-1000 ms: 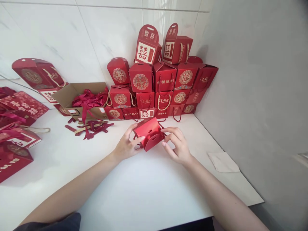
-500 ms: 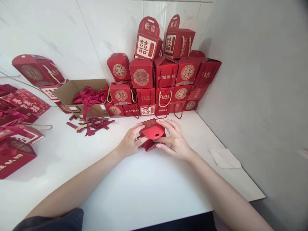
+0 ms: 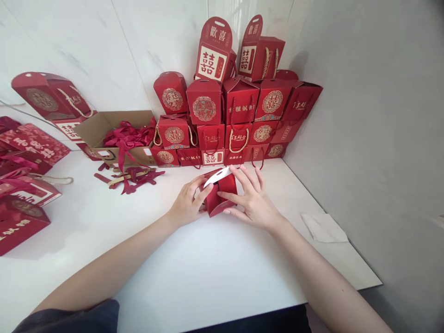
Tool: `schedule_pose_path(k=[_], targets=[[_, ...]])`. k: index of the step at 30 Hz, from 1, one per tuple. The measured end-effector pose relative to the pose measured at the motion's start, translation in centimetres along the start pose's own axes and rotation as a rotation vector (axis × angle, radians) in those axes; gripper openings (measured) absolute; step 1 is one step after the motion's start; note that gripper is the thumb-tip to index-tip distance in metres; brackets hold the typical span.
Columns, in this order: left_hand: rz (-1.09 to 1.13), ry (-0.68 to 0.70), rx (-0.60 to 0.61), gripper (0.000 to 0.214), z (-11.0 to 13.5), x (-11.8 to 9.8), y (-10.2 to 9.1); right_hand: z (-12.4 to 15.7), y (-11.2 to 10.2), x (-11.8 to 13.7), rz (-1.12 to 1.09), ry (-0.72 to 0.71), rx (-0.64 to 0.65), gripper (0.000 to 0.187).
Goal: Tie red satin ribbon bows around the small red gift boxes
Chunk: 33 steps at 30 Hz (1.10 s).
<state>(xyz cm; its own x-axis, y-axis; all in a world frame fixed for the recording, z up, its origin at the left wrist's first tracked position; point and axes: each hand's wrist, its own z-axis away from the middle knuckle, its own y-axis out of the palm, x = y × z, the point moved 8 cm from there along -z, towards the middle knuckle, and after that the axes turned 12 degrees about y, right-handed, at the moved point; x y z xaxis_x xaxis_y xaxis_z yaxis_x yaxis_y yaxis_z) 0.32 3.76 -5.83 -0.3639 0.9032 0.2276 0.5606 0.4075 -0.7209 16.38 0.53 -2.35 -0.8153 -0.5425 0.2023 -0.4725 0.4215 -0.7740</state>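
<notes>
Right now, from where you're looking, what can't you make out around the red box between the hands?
Head view only:
- Inside of the red gift box: hidden by its own walls, the left hand and the right hand.
- Bottom of the cardboard box: hidden by the dark red ribbons.
- Red boxes at the left: cut off by the picture's edge.
- Small print on the stacked boxes: too small to read.

Head cam — fwd/down at both hands [image 3: 187, 203] [image 3: 255, 201]
</notes>
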Motion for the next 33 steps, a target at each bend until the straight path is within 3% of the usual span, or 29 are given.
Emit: schedule_pose_path(k=[7,10,13,18,26,30,33], targets=[[0.058,0.045,0.023,0.062,-0.7,-0.3,0.3,0.1,0.1,1.5,0.107,-0.102,-0.006,0.039],[0.075,-0.031,0.004,0.051,-0.6,0.1,0.3,0.1,0.3,1.8,0.111,-0.112,-0.023,0.035],[0.064,-0.13,-0.026,0.047,-0.1,0.8,0.1,0.2,-0.1,2.0,0.096,-0.124,-0.079,0.032],[0.066,-0.149,-0.039,0.045,0.0,0.9,-0.3,0.3,-0.8,1.5,0.04,-0.099,-0.158,0.03],[0.065,-0.183,-0.053,0.053,-0.3,1.1,-0.4,0.5,-0.6,1.1,-0.007,-0.088,-0.167,0.027],[0.091,-0.19,-0.093,0.074,0.0,1.4,-0.5,0.7,-0.8,0.9,-0.067,-0.084,-0.215,0.022],[0.137,-0.149,-0.088,0.097,0.2,1.4,-0.2,0.5,0.1,0.9,-0.141,-0.087,-0.097,0.027]])
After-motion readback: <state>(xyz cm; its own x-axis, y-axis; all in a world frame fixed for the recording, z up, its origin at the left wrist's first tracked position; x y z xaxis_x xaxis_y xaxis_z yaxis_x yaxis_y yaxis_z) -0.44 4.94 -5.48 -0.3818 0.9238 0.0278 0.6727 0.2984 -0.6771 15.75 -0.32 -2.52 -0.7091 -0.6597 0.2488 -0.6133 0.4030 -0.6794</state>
